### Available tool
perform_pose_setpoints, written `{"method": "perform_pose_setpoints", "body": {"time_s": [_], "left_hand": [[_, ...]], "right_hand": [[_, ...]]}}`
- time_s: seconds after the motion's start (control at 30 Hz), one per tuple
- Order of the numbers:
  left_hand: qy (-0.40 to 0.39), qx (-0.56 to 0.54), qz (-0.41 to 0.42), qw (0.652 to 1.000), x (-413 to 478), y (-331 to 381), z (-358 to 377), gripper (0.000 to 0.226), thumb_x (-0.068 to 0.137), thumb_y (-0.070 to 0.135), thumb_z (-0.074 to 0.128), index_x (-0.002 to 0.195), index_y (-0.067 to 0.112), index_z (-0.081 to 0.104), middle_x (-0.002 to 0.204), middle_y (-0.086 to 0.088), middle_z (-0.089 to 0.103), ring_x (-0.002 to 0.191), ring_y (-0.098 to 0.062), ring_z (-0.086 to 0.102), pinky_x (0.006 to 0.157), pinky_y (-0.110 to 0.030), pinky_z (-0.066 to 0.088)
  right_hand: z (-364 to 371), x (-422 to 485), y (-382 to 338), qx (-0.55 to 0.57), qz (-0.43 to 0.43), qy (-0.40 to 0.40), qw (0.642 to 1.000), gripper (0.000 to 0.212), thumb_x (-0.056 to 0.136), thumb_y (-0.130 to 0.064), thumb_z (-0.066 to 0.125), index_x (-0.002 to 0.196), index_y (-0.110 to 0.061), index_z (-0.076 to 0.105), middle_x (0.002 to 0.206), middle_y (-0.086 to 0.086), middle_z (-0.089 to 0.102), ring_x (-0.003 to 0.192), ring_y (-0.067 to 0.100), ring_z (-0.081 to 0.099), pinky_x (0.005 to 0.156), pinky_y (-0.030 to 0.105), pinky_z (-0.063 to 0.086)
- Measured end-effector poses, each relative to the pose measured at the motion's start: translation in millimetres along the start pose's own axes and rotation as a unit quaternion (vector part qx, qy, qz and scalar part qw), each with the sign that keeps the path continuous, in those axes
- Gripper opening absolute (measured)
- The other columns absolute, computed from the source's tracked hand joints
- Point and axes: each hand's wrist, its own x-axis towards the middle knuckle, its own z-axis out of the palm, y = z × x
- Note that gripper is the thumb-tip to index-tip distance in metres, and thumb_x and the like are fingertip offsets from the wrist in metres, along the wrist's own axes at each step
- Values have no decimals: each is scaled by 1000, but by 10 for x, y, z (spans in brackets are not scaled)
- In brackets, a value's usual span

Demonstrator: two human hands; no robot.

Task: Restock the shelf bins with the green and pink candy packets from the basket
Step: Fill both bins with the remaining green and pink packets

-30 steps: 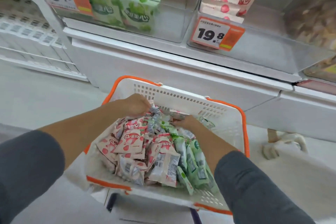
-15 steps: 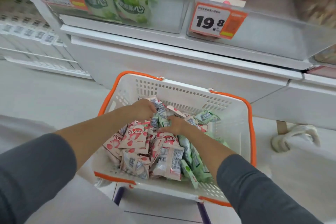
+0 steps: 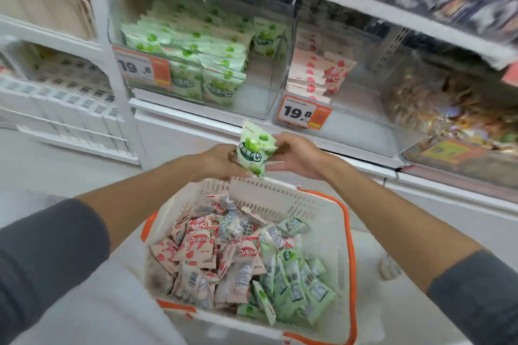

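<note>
Moved: left hand (image 3: 221, 161) and right hand (image 3: 297, 157) are now raised out of the basket (image 3: 350, 232), over its far rim.
Hands: close together, both gripping one green packet (image 3: 253, 148), probably to square it up for stacking.
Destination: green bin (image 3: 260, 92) on the shelf above, with room at its right side.

green packet (image 3: 253, 148) held just above basket (image 3: 332, 232), pink packets (image 3: 196, 248) heaped left, green packets (image 3: 294, 283) right

1 basket (image 3: 330, 221). 2 hands: left hand (image 3: 221, 161), right hand (image 3: 300, 157). 1 green packet (image 3: 253, 148) held between them. Basket contents: pink packets (image 3: 196, 246) and green packets (image 3: 294, 283) in overlapping heaps, too many to count. 2 stocked clear bins: green bin (image 3: 266, 98), pink bin (image 3: 350, 120). 2 price tags reading 19.8: green-bin tag (image 3: 141, 67), pink-bin tag (image 3: 304, 112).
</note>
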Motion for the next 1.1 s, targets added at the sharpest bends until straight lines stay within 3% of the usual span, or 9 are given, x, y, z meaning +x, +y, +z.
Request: {"method": "perform_pose_setpoints", "body": {"time_s": [0.1,0.2,0.27,0.43,0.57,0.7,0.83,0.93,1.1], "left_hand": [[39,-11,68,997,-132,355,-192,30,82,22,78,104,5,67,74,-2,58,61,-13,50,54,-21,43],[43,32,106,993,-241,675,-397,17,85,32,74,88,20,62,68,1,49,61,-13,41,53,-20,36],[75,76,113,988,-261,843,-573,18,86,35,73,84,24,59,66,6,53,60,-9,46,49,-14,37],[134,192,148,961,-45,1103,-1024,36,80,41,77,104,16,66,93,0,70,91,-20,65,81,-31,54],[206,261,193,923,297,1298,-1369,37,77,37,80,102,12,69,89,-1,66,82,-19,62,73,-29,49],[297,317,179,882,842,1432,-1769,48,88,14,63,135,12,53,128,-8,59,114,-27,58,93,-34,48],[279,390,143,866,1377,1561,-1848,37,92,21,50,129,18,56,130,-9,59,111,-31,58,96,-43,50],[224,447,125,857,1616,1515,-1881,53,100,49,33,147,25,37,156,-7,33,139,-30,36,114,-44,31],[208,501,99,834,1711,1314,-1945,64,96,65,7,154,37,7,164,7,-3,151,-19,-4,119,-57,1]], "right_hand": [[187,-222,-692,-171,-47,-26,984,10,85,-18,65,93,-13,62,95,6,65,85,14,64,79,28,57],[393,-356,-1240,-484,-117,19,867,22,77,-22,81,92,-18,65,78,-9,67,65,-1,60,59,15,45],[489,-355,-1506,-578,-161,52,799,27,73,-30,84,89,-20,65,77,-14,63,64,0,55,57,13,40],[523,-115,-1932,-661,-187,77,723,23,72,-32,83,83,-17,69,71,-5,65,60,7,53,59,27,43],[356,200,-2219,-699,-226,139,664,30,77,-30,79,94,-9,64,84,4,65,76,22,58,65,35,41],[119,571,-2222,-742,-223,179,606,25,84,-27,72,86,-10,54,81,5,56,78,24,52,58,32,25],[-68,992,-2210,-755,-182,226,588,38,91,-25,64,123,-8,53,116,11,59,108,31,56,81,31,43],[-208,1240,-2325,-764,-136,267,572,49,92,-28,63,133,-6,49,130,17,55,116,32,55,91,34,47],[-305,1643,-2493,-795,-94,253,543,36,86,-22,70,110,2,58,108,16,61,89,26,59,60,27,40]]}}
